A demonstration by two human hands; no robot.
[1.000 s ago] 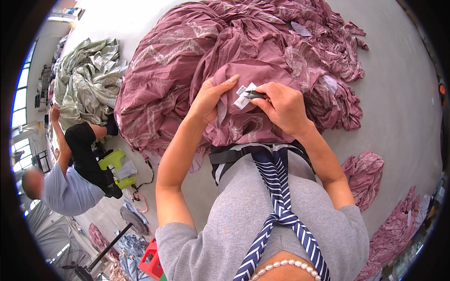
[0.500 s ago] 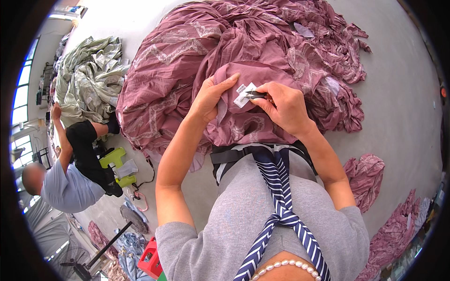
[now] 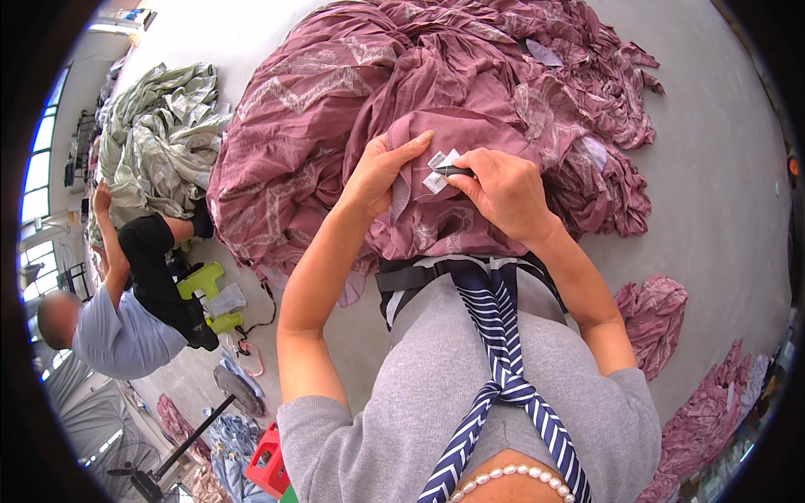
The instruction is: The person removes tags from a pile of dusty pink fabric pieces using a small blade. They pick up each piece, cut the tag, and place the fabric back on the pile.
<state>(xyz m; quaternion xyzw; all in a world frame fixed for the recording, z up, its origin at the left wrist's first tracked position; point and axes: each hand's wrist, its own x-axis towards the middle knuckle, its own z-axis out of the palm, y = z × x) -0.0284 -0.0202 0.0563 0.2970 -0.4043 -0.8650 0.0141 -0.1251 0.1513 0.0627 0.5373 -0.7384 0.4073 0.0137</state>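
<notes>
Label (image 3: 435, 182), small and white, lies on pink cloth (image 3: 482, 127) in front of me, partly covered by dark tool (image 3: 457, 172); print too small to make out. My left grip (image 3: 377, 176) pinches cloth, thumb on top, other fingers hidden. My right grip (image 3: 510, 193) clamped on tool, hiding its handle; cannot tell whether tips meet. Far side of cloth cut off by top edge. Against half second ago: left thumb slightly further right, less of tool showing, label's upper pieces sit further apart.
</notes>
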